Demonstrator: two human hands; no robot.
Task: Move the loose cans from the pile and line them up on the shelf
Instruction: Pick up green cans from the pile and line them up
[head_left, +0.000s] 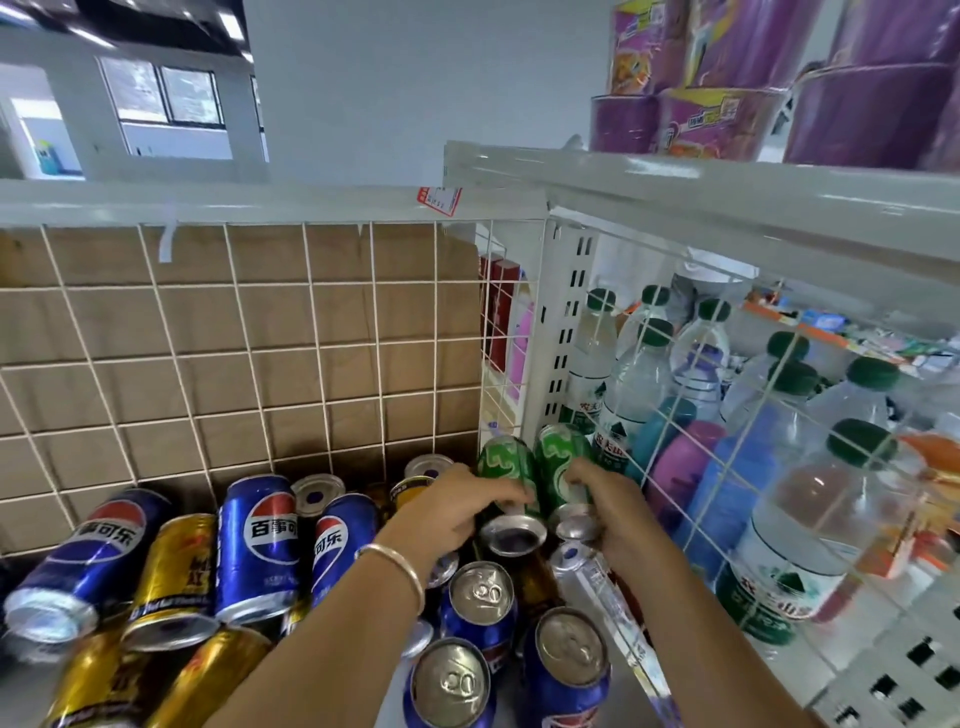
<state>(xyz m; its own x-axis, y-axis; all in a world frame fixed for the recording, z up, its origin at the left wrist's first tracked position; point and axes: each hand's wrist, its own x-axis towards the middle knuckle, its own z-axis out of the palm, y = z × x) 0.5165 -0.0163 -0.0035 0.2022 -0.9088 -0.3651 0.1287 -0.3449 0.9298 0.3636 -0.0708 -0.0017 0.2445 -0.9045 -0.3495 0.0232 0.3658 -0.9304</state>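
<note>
Down in the far right corner of the shelf (597, 618), both hands are busy with green cans. The left hand (457, 506), with a thin metal bangle (397, 569) on its wrist, grips one green can (501, 467) that is tilted with its bottom end toward the camera. The right hand (605, 501) clasps a second green can (558, 460) just beside the first, tilted the same way; the two cans lie side by side and appear to touch near the white wire divider (727, 467).

To the left lies the loose pile: blue Pepsi cans (260, 540) and gold cans (174, 577) on their sides, overlapping, resting against the wire grid (234, 364) at the back, which has brown cardboard (311, 322) behind it. Closer to the camera, three blue cans (480, 603) stand upright between the two forearms, their silver tops facing up. A few more cans stand behind the left hand, partly hidden.

Beyond the divider on the right stand clear water bottles with green caps (641, 384) and some coloured bottles (680, 467). On the shelf above sit purple noodle cups (717, 119).
</note>
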